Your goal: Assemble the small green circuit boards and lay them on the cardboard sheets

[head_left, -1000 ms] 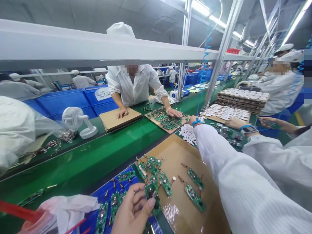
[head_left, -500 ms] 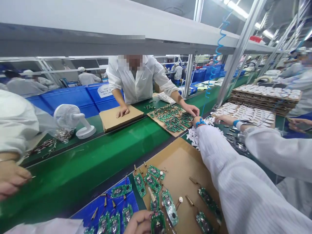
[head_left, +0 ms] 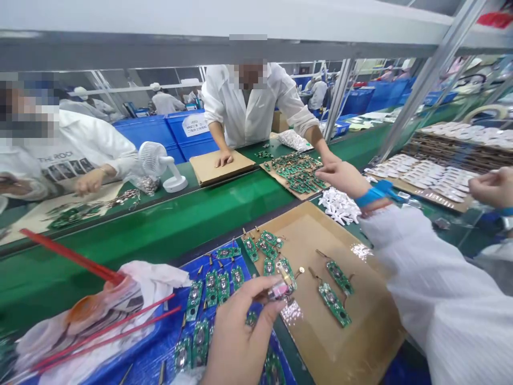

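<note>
Left hand (head_left: 236, 337) is low at the desk's near edge, its grip pressed together on a small part (head_left: 279, 291): thumb and forefinger pinch it, other fingers curled under. The part is short, cylindrical and pinkish with a metal glint, long axis roughly left to right. It hangs over the near-left edge of the cardboard (head_left: 360, 310), just beside a cluster of boards (head_left: 276, 256). The nearest board lies just beyond the fingertips, toward the belt (head_left: 160, 230). The boards are green, narrow and flat, with shiny round pads and thin copper-tipped leads. Two more sit apart mid-cardboard, slanting toward its near-right corner. Others lie in rows on the blue mat (head_left: 160, 347) to the left. Right hand (head_left: 340, 176) is well apart, stretched past the cardboard's far corner, fingers extended, nothing seen in it, blue strap (head_left: 374, 193) on the wrist. It nearly meets a co-worker's hand (head_left: 326, 159) at the far tray (head_left: 298, 174). The left hand is much the nearer to the boards. A white pile (head_left: 339, 206) of small pieces lies by the far corner. A crinkled bag (head_left: 100, 315) with red sticks is at near left.
</note>
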The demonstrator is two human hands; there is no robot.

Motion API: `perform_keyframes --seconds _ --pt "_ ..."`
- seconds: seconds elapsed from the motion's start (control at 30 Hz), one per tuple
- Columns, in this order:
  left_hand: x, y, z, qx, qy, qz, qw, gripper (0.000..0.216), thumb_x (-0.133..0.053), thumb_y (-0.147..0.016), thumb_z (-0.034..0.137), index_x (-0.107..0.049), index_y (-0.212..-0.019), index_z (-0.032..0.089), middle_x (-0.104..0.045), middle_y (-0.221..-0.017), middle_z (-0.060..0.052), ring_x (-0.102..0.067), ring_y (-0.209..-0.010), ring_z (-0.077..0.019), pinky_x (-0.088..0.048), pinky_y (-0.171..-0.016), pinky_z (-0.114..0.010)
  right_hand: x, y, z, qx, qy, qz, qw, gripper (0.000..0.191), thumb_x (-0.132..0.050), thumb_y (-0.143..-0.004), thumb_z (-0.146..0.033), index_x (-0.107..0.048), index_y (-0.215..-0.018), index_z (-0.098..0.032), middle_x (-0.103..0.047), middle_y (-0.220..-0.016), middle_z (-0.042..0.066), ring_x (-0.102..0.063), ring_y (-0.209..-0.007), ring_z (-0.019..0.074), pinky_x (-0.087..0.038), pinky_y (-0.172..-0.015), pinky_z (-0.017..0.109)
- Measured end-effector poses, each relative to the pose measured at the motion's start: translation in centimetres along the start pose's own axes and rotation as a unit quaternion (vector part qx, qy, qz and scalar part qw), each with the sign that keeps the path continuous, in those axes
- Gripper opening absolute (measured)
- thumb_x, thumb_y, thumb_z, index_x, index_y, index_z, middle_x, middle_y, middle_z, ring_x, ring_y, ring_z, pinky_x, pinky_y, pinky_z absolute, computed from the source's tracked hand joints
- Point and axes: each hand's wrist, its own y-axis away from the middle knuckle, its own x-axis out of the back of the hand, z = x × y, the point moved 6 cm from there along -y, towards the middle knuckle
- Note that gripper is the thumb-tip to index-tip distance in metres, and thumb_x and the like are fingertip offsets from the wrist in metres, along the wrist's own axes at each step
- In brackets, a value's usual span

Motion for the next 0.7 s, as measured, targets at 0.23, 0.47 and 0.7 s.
perform_keyframes --seconds 0.23,0.47,0.7 --pt "0.2 3.4 2.3 -0.003 0.087 -0.048 0.995 0.014 -0.063 -0.081 0.029 -0.065 -0.095 0.028 -0.070 -0.089 0.001 -0.064 -0.083 -0.0171 -0.051 -0.075 -0.027 2.2 19.5 -10.4 0.209 -0.259 -0.196 0.922 0.019 -0.065 -0.079 -0.038 -0.070 -0.096 -0.029 -0.070 -0.092 0.002 -0.063 -0.080 0.0177 -0.051 -0.072 0.032" --pt "0.0 4.3 3.1 0.021 0.177 -0.074 0.981 0.023 -0.067 -0.077 0.028 -0.059 -0.098 0.024 -0.065 -0.091 -0.002 -0.064 -0.080 -0.0173 -0.053 -0.068 -0.026 0.4 24.6 -11.6 0.157 -0.369 -0.206 0.892 0.014 -0.062 -0.083 -0.034 -0.065 -0.095 -0.027 -0.066 -0.093 0.003 -0.062 -0.087 0.0168 -0.052 -0.075 0.032" --pt "-4.2 -2.1 -0.8 -0.058 -0.195 -0.143 0.968 0.034 -0.055 -0.085 0.027 -0.053 -0.117 0.015 -0.060 -0.110 -0.011 -0.058 -0.102 -0.0232 -0.046 -0.090 -0.035 1.6 9.4 -2.2 -0.073 -0.162 -0.071 0.982 0.032 -0.031 -0.099 -0.029 -0.055 -0.114 -0.014 -0.062 -0.110 0.010 -0.064 -0.090 0.0142 -0.055 -0.075 0.029"
